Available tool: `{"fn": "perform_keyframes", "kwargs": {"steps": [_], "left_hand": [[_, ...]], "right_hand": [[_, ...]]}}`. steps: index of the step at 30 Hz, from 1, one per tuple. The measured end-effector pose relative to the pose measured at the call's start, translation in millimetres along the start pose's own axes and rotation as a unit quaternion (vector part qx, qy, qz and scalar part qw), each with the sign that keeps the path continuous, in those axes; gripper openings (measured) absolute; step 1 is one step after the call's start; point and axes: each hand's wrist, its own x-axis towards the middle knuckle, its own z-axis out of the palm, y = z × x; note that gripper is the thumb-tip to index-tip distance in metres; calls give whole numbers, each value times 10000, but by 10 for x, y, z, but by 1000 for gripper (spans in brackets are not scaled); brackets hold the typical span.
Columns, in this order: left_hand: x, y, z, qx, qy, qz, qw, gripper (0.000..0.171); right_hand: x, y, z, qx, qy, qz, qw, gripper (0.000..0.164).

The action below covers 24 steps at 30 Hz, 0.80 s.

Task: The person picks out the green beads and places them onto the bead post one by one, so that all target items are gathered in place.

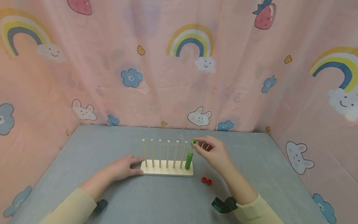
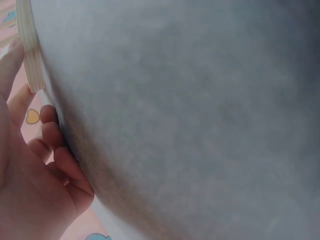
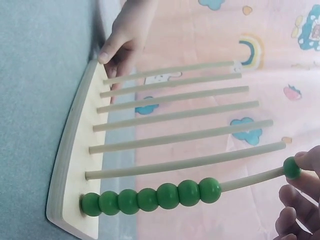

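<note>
A pale wooden board (image 1: 167, 171) with a row of several upright pegs (image 1: 160, 153) stands on the table. The rightmost peg carries a stack of several green beads (image 3: 169, 195) at its lower part. At that peg's top, my right hand (image 1: 213, 152) pinches one more green bead (image 3: 292, 168) between thumb and fingertip; the bead sits at the tip of the peg. My left hand (image 1: 124, 168) holds the board's left end, thumb at the front and index finger behind, the other fingers loosely curled (image 2: 37, 185).
Two red beads (image 1: 207, 180) lie side by side on the grey table (image 1: 156, 202), in front of the board's right end. Dark wrist devices (image 1: 225, 205) are strapped at the sleeves. A pink patterned curtain (image 1: 179, 93) hangs behind and at both sides.
</note>
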Motion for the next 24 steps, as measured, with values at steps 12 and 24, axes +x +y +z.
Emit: {"fn": "perform_keyframes", "kwargs": {"steps": [12, 24], "left_hand": [[-8, -12, 24, 32, 25, -30, 10000, 66], [-7, 20, 9, -39, -22, -9, 10000, 66]], "right_hand": [[-2, 14, 14, -195, -158, -108, 9996, 21], [-15, 8, 3, -346, -190, -19, 9992, 22]]}}
